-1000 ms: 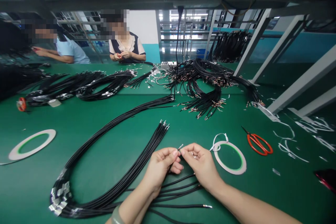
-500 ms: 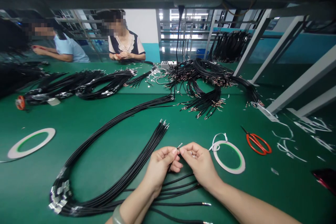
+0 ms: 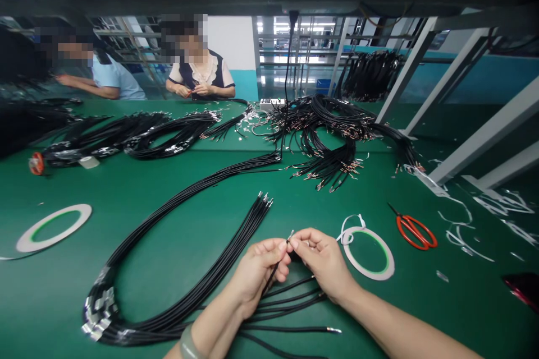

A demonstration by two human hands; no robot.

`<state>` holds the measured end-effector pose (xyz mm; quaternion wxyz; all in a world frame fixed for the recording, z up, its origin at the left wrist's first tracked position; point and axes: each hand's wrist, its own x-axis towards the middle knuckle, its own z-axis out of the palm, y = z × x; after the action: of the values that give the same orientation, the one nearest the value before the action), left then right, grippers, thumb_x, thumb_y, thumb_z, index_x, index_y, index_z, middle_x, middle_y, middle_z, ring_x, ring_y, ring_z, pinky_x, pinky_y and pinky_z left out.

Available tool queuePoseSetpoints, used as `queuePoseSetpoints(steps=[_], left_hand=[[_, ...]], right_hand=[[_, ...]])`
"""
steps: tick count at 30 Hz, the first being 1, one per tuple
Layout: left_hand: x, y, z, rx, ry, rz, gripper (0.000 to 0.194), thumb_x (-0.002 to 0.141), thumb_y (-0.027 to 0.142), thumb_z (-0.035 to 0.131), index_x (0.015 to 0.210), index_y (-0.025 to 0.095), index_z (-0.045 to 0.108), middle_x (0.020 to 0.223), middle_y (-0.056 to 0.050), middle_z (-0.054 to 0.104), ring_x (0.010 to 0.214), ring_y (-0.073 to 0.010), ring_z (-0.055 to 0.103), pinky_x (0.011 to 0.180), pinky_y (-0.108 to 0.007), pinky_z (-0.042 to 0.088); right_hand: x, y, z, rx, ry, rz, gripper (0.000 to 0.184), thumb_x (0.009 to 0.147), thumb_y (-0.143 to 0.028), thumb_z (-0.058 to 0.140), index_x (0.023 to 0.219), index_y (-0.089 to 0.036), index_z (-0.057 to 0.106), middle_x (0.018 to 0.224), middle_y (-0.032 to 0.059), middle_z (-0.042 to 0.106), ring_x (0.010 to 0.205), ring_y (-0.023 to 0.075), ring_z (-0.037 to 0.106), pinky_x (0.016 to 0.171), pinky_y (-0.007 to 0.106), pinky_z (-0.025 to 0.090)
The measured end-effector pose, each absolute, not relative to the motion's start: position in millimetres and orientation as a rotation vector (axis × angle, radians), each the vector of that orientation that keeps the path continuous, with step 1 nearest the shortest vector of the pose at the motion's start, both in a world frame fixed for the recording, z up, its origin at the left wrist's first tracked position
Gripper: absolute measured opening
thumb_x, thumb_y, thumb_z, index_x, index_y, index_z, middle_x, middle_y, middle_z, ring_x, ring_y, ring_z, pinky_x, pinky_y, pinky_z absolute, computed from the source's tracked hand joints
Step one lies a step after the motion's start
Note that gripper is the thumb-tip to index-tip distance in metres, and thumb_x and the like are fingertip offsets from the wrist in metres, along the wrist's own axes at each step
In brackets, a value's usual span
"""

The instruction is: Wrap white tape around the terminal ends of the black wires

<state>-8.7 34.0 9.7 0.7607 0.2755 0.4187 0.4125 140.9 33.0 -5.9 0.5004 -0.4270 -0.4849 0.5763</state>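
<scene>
Between my two hands one black cable [image 3: 272, 279] stands with its bare silvery end pointing up. My left hand [image 3: 263, 266] is closed around this cable just below its tip. The thumb and fingertips of my right hand [image 3: 322, 258] pinch at the same end, partly hiding it. Under my wrists several loose cables [image 3: 290, 328] fan out to the right, with metal tips. To the left, a long looped bundle of black cables [image 3: 168, 202] curves over the green table, with silvery labels [image 3: 100, 314] at its bend.
Right of my hands lie a roll of white tape [image 3: 391, 269] and red-handled scissors [image 3: 416, 233]. Another tape roll [image 3: 25, 244] is at left. Cable heaps [image 3: 328, 118] line the back. Grey metal legs [image 3: 484, 129] stand at right. Two people [image 3: 202, 76] sit across the table.
My hands stay together at the cable end, with only a slight shift of the fingers. The cable below my left hand shows more clearly. The whole view has shifted slightly.
</scene>
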Motion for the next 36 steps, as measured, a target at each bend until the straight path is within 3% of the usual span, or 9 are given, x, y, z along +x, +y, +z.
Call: queuePoseSetpoints(steps=[6,11,17,27,31,36], left_hand=[[-7.6,31.3,13.2,0.726,0.873,0.891,0.022,0.072,0.031,0.074,0.070,0.011,0.067,0.053,0.002,0.060,0.039,-0.0032,0.048,0.042,-0.014,0.039],[-6.7,30.4,13.5,0.944,0.994,0.909,0.027,0.074,0.036,0.072,0.078,0.011,0.066,0.056,-0.002,0.065,0.047,-0.0084,0.058,0.050,-0.018,0.046],[-7.1,30.3,3.8,1.224,1.188,0.900,0.027,0.076,0.037,0.068,0.083,0.011,0.068,0.059,-0.003,0.064,0.051,-0.0115,0.059,0.052,-0.021,0.047],[-6.3,24.9,6.7,1.746,1.339,1.023,0.017,0.083,0.027,0.060,0.079,0.015,0.072,0.067,-0.002,0.055,0.057,-0.0112,0.052,0.052,-0.020,0.041],[-4.9,24.6,5.5,1.720,1.324,1.056,0.017,0.082,0.027,0.061,0.077,0.015,0.071,0.066,-0.002,0.056,0.057,-0.0117,0.054,0.053,-0.021,0.042],[-2.7,27.3,5.4,1.209,1.250,0.969,0.023,0.077,0.035,0.066,0.078,0.012,0.067,0.055,-0.002,0.062,0.046,-0.0103,0.055,0.047,-0.020,0.043]], right_hand=[[141.7,41.6,-8.2,-1.009,-0.993,1.540,0.021,0.077,-0.035,0.071,0.076,-0.015,0.066,0.060,-0.0021,0.059,0.048,0.0075,0.040,0.045,0.020,0.027],[145.7,47.6,-10.9,-1.026,-0.927,1.492,0.023,0.083,-0.040,0.064,0.083,-0.017,0.061,0.054,-0.0067,0.049,0.039,0.0044,0.028,0.039,0.019,0.015],[145.6,41.8,-14.8,-0.970,-0.956,1.399,0.022,0.091,-0.039,0.052,0.106,-0.022,0.054,0.072,-0.0025,0.059,0.044,0.0052,0.040,0.043,0.019,0.025],[145.2,36.3,-13.7,-0.914,-1.037,1.394,0.020,0.092,-0.034,0.051,0.109,-0.023,0.049,0.077,-0.0027,0.058,0.051,0.0070,0.043,0.053,0.022,0.034],[144.6,37.4,-14.6,-0.923,-1.046,1.397,0.028,0.085,-0.030,0.064,0.107,-0.023,0.049,0.075,-0.0036,0.056,0.052,0.0075,0.042,0.051,0.021,0.032],[145.1,39.5,-14.4,-0.904,-1.076,1.376,0.035,0.080,-0.026,0.069,0.107,-0.023,0.047,0.076,-0.0024,0.059,0.056,0.0090,0.045,0.050,0.020,0.032]])
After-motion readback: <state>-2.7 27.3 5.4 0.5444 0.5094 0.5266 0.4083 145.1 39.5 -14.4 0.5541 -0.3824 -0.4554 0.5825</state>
